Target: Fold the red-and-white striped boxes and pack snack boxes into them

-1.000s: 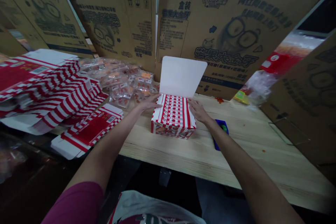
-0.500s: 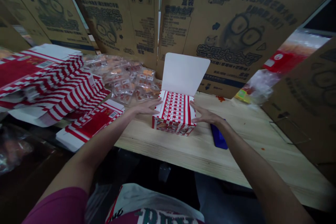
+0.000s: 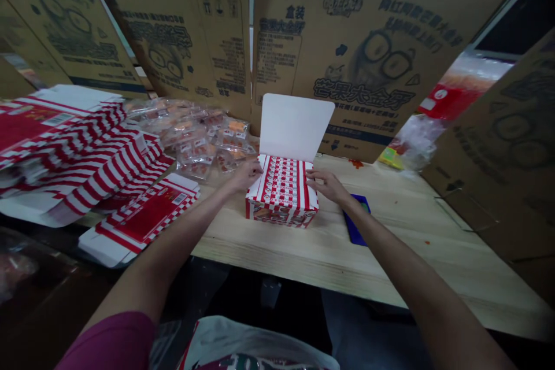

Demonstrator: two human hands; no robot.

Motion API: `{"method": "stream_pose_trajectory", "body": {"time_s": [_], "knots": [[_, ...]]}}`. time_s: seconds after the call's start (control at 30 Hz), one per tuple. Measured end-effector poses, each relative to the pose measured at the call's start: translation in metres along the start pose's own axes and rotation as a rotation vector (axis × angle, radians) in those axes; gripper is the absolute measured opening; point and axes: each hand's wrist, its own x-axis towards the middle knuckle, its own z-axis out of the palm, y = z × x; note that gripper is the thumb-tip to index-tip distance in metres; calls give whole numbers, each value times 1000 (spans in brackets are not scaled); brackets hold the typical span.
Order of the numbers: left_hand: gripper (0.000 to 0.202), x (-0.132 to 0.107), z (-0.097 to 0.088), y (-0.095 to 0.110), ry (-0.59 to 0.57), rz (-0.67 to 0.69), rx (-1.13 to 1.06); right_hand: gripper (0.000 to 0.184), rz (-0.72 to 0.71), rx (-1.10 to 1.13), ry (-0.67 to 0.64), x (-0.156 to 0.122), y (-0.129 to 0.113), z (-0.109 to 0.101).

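Note:
A red-and-white striped box (image 3: pixel 282 199) stands on the wooden table (image 3: pixel 390 254), its white lid (image 3: pixel 295 127) upright at the back. Rows of small red-and-white packets fill it to the top. My left hand (image 3: pixel 246 174) rests on the box's left top edge with its fingers curled against the side flap. My right hand (image 3: pixel 323 182) is at the right top edge, fingers bent on the flap there. The fingertips of both hands are pressed to the cardboard.
Flattened striped cartons (image 3: pixel 78 150) are stacked at the left, one more (image 3: pixel 143 219) near the table edge. A heap of clear snack packets (image 3: pixel 195 133) lies behind them. A blue object (image 3: pixel 353 225) sits right of the box. Large brown cartons (image 3: pixel 368 52) wall the back and right.
Both hands drew apart from the box half a second ago with fingers spread, and have now come back onto its left and right top edges with fingers curled.

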Motion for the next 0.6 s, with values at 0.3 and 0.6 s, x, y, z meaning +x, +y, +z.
{"method": "stream_pose_trajectory", "body": {"time_s": [0.3,0.6], "knots": [[78,23,18,-9,226,-59,-25,83,78,-35,177,19,26,9],[95,41,15,-19,126,-65,-61,76,39,11,16,30,28,0]]}}
